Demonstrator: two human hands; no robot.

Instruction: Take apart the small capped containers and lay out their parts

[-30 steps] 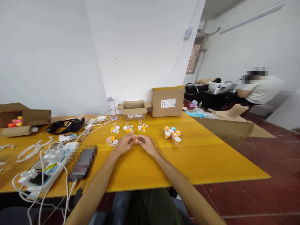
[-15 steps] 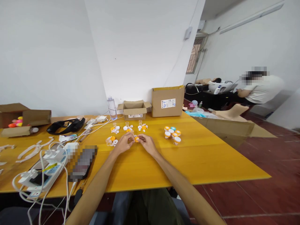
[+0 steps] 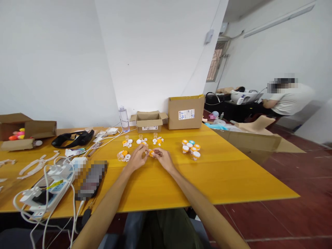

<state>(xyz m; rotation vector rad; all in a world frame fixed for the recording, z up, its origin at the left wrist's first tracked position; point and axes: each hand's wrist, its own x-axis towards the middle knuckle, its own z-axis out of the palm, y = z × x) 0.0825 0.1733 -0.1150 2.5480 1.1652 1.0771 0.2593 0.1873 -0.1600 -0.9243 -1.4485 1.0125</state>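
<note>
Over the middle of the table, my right hand (image 3: 163,159) pinches a small orange round plastic piece (image 3: 151,153) between thumb and fingers. Just left of it, my left hand (image 3: 138,158) has its fingertips pressed together; whatever they hold is too small to make out. Clear plastic cups (image 3: 120,156) with orange and white discs (image 3: 127,157) and small white patterned pieces (image 3: 127,145) lie in several little groups around and behind my hands. To the right stands a cluster of capped cups (image 3: 193,149) with orange, white and teal lids.
An open carton (image 3: 148,121), a closed cardboard box (image 3: 186,114) and a water bottle (image 3: 123,120) line the back of the table. On the left lie a power strip (image 3: 57,186) with tangled cables, a phone (image 3: 91,181) and a black strap (image 3: 73,139). A person (image 3: 290,98) sits far right.
My fingertips have drawn slightly apart, and the orange piece shows more plainly in my right hand. The things on the table have not moved.
</note>
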